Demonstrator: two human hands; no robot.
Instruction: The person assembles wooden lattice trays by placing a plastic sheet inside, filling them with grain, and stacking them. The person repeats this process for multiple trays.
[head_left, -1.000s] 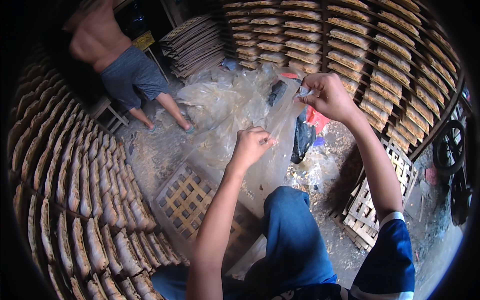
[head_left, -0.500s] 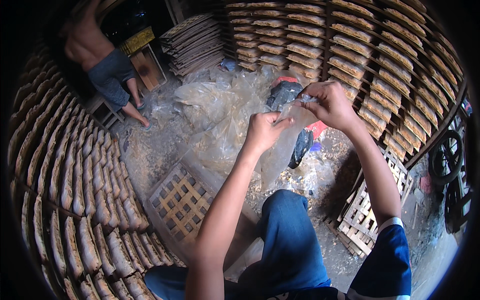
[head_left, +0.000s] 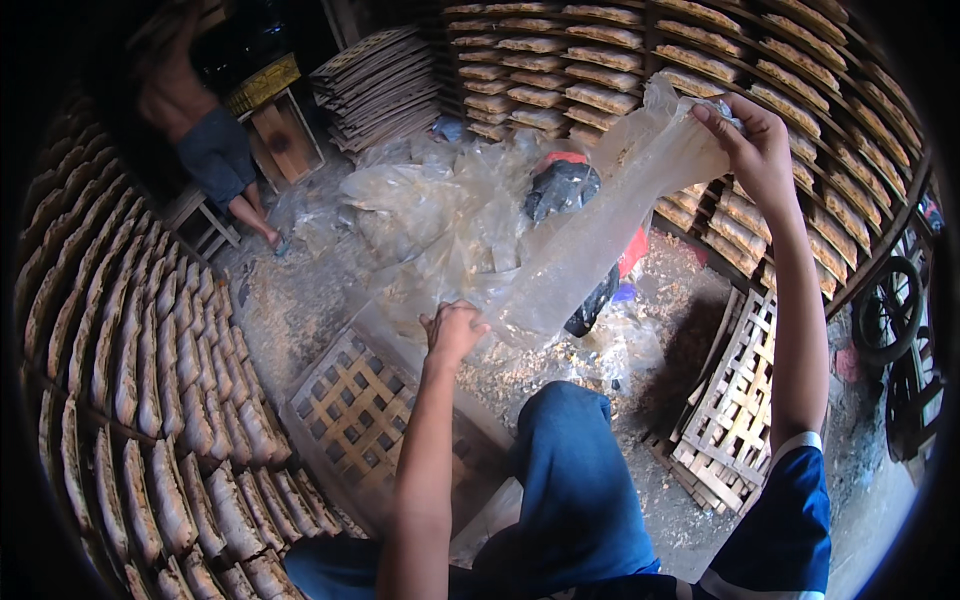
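A long, cloudy plastic sheet (head_left: 590, 250) stretches diagonally between my two hands, with brownish crumbs stuck to it. My right hand (head_left: 755, 145) is raised at the upper right, its thumb and fingers pinching the bunched top end. Lower down and to the left, my left hand (head_left: 455, 332) is curled closed at the sheet's lower end; its fingertips are partly hidden. Behind the sheet spreads a heap of similar crumpled plastic (head_left: 420, 215). A black plastic bag (head_left: 562, 190) sits at the heap's right side, partly covered by the sheet.
A woven slatted tray (head_left: 355, 405) lies before my knees, and more lattice trays (head_left: 735, 400) are stacked at right. Racks of pale slabs (head_left: 600, 60) line the back, right and left. Another person (head_left: 215, 140) stands far left near a yellow crate (head_left: 265, 85). Flat trays (head_left: 375, 85) are piled behind.
My hands have moved apart: the right went up and right, the left down and left. The plastic sheet, bunched between them before, is now drawn out long.
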